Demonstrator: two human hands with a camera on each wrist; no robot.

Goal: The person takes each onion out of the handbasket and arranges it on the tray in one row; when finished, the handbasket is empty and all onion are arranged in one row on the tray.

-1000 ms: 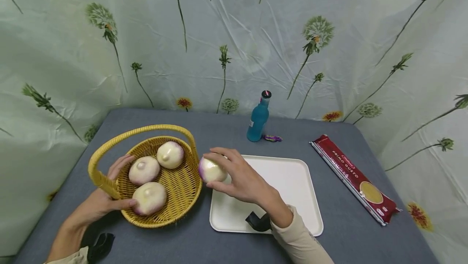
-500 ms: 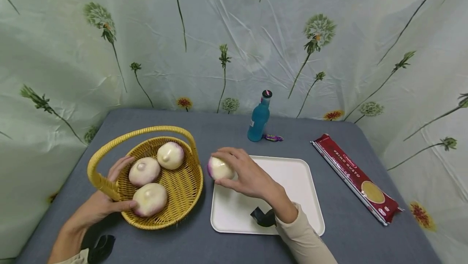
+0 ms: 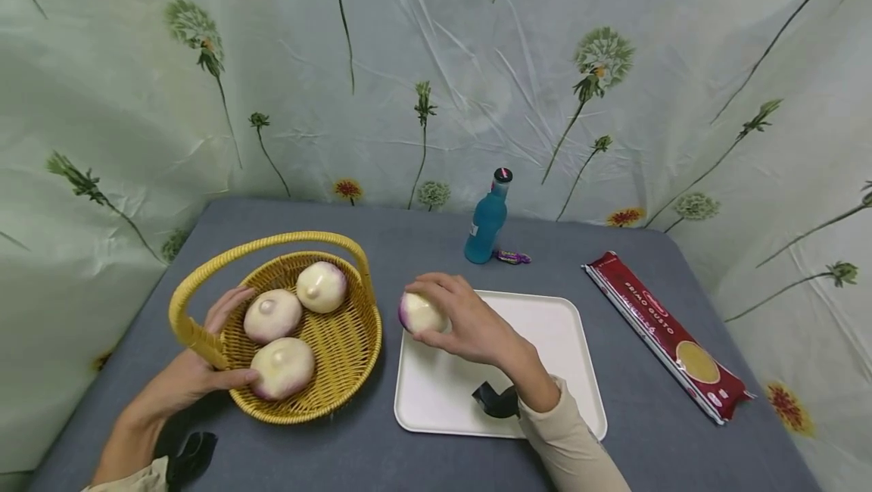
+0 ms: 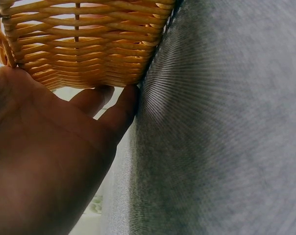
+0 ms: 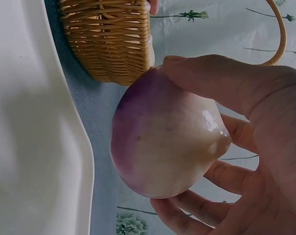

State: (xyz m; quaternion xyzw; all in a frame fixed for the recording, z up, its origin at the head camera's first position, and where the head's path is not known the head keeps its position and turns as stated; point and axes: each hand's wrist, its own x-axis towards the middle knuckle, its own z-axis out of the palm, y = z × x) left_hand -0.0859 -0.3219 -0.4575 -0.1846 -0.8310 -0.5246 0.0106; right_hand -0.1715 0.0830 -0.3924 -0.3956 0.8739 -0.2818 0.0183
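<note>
My right hand [image 3: 470, 322] holds a purple-and-white turnip [image 3: 421, 313] between thumb and fingers, above the left part of a white tray [image 3: 504, 420]. In the right wrist view the turnip [image 5: 162, 137] is apart from the tray rim [image 5: 91, 171], its purple side facing away from the palm. Several fingers reach around it. My left hand [image 3: 187, 382] grips the left side of a yellow wicker basket [image 3: 341, 352], thumb over the rim near a turnip [image 3: 282, 369]. Two more turnips [image 3: 272, 316] [image 3: 321, 287] lie in the basket. The left wrist view shows fingers against the woven wall [image 4: 89, 44].
A blue bottle [image 3: 487, 223] stands at the back of the grey-covered table [image 3: 409, 238], beside a small purple-wrapped candy [image 3: 512, 257]. A red pasta packet [image 3: 671, 337] lies to the right of the tray. The basket's handle [image 3: 272, 238] arches over its opening.
My right hand has moved right with the turnip, away from the basket's rim and over the tray's left part. The left hand stays on the basket.
</note>
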